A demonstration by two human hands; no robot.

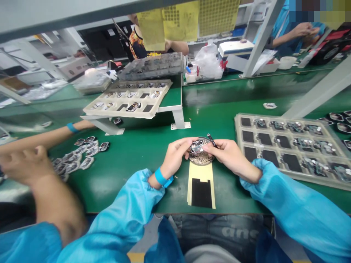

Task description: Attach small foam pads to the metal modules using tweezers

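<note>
My left hand (175,155) and my right hand (229,157) meet at the middle of the green bench, both pinched round a small metal electronic part (196,147). A thin dark tool (211,140) juts up from my right hand's fingers. Just under the part sits a round dish of tiny screws (202,159). A yellow sheet with a black pad (201,186) lies in front of the dish, near the bench edge. Both my arms wear blue sleeves, and a blue band wraps my left wrist.
A grey tray of parts (290,146) lies at right. A beige tray (128,99) stands on a white stand behind. Loose parts (79,155) are heaped at left beside a co-worker's arms (35,171). Other people work across the bench.
</note>
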